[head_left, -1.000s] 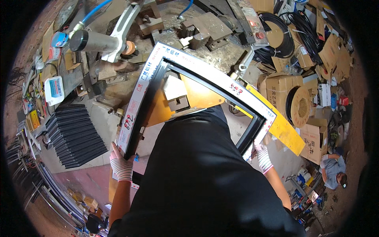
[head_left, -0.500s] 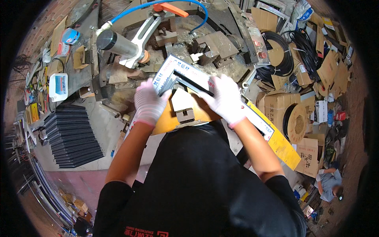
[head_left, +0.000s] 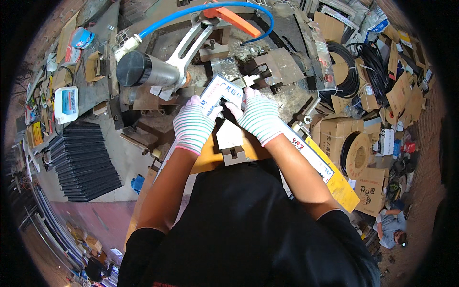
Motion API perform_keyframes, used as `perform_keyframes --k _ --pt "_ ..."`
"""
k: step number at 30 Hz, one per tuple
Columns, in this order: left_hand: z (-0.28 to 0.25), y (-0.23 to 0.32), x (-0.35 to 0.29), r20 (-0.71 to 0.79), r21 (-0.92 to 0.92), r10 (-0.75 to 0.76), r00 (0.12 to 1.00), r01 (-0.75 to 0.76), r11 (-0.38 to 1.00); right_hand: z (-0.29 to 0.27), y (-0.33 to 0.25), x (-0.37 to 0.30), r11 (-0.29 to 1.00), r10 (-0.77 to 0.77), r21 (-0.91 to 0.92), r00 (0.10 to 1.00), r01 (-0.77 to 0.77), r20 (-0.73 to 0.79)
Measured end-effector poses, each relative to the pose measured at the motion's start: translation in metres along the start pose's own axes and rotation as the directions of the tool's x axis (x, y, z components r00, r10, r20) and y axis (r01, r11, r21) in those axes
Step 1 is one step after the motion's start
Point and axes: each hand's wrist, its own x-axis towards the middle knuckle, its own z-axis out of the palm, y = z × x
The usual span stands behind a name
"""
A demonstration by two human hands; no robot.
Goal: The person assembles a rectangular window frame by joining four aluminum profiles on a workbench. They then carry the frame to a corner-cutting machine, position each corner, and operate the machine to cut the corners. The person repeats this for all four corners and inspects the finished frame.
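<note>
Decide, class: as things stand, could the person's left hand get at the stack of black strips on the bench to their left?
Probably yes. The left hand rests on the frame corner, and the bench surface between it and the stack of black strips looks open, though the hand would have to leave the frame.

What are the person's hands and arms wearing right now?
Both hands wear knit gloves, white with thin green stripes and pink cuffs: left hand, right hand. The forearms are bare, and short black sleeves cover the upper arms.

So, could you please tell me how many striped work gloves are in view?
2: one on the left hand and one on the right hand, both pressing on the frame corner. None other shows.
</note>
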Motion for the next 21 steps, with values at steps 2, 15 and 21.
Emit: perform_keyframes --k 2,15,21 --pt "-0.001 -0.002 0.000 0.045 -0.046 -0.020 0.999 0.022 0.999 0.003 -0.001 0.000 1.000 0.008 -0.005 0.999 -0.008 -0.037" --pt "-0.002 0.000 0.001 0.070 -0.034 -0.045 0.996 0.048 0.998 0.008 0.000 0.003 0.999 -0.037 -0.039 0.991 0.032 -0.130" --pt "0.000 -0.001 -0.001 0.012 -0.036 -0.018 1.000 0.019 0.999 -0.003 -0.007 0.003 0.999 0.038 -0.019 0.997 -0.039 -0.060"
